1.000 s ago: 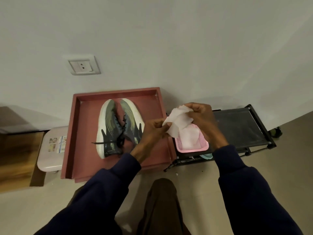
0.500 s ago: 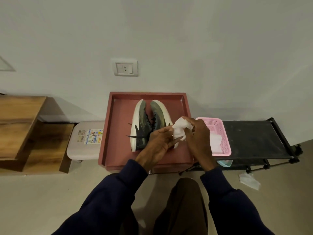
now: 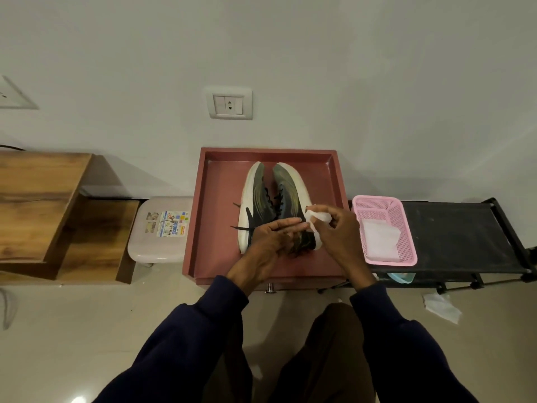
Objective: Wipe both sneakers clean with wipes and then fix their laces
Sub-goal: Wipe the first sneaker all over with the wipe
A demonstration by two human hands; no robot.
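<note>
Here, a left sneaker (image 3: 252,199) and a right sneaker (image 3: 290,189) lie side by side in a red tray (image 3: 216,228) against the wall. They are tipped so their white soles face outward, with dark uppers streaked with yellow and black laces loose. The left hand (image 3: 273,237) rests on the right sneaker's heel end, fingers straight. The right hand (image 3: 337,232) pinches a white wipe (image 3: 319,217) in curled fingers, pressing it to that shoe's sole. Just right of the tray, a pink basket (image 3: 377,199) of wipes sits on a black rack (image 3: 453,234). A crumpled wipe (image 3: 441,308) lies on the floor.
</note>
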